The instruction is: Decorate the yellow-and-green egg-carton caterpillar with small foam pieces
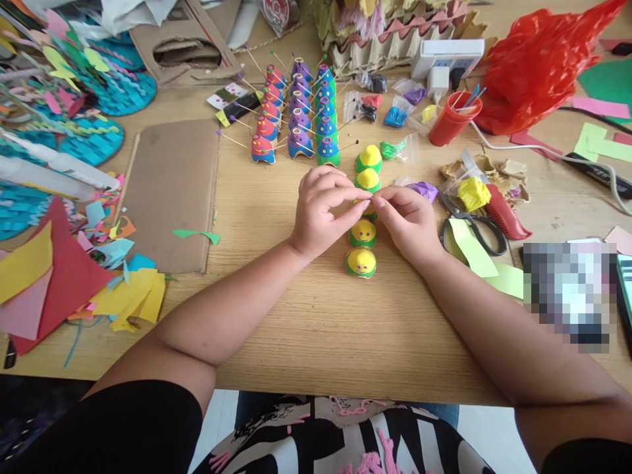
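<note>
Several green and yellow clay figures stand in a column at the middle of the table; the nearest one (361,263) and the one behind it (362,233) have small faces. My left hand (323,209) and my right hand (405,220) meet over the middle figure and partly cover it. Thumb and forefinger of each hand are pinched together, with a tiny purple bit between the fingertips, too small to make out well. Just right of my right hand lies purple clay (422,191) in a bag.
Behind stand rows of painted figures (299,118) with sticks poking out. Cardboard (168,197) and paper scraps (131,296) lie left. Scissors (474,227), a red cup (451,118), a red bag (536,72) and a power strip (449,52) are right.
</note>
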A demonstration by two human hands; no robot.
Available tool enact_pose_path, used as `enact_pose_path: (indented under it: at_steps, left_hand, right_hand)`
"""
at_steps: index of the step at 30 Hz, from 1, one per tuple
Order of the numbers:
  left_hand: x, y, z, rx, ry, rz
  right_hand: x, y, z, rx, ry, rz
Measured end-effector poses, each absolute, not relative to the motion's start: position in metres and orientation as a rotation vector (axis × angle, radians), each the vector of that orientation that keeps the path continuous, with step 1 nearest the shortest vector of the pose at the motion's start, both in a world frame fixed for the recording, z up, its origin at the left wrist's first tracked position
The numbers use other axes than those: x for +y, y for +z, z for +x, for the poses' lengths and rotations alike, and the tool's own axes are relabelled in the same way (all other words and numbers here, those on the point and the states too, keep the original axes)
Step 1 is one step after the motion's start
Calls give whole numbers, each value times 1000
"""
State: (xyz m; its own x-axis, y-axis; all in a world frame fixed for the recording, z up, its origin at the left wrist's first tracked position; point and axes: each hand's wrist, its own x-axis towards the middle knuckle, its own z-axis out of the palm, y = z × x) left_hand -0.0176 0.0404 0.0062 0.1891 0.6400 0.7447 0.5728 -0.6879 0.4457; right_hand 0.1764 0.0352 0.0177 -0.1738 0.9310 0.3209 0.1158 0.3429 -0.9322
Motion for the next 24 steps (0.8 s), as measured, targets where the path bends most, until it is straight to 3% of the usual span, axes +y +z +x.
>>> enact_pose_path:
  at_steps: [24]
  left_hand:
    - [41, 5, -17, 1141, 1660, 2381]
  right_hand:
    - [34, 13, 174, -1483, 1167, -908]
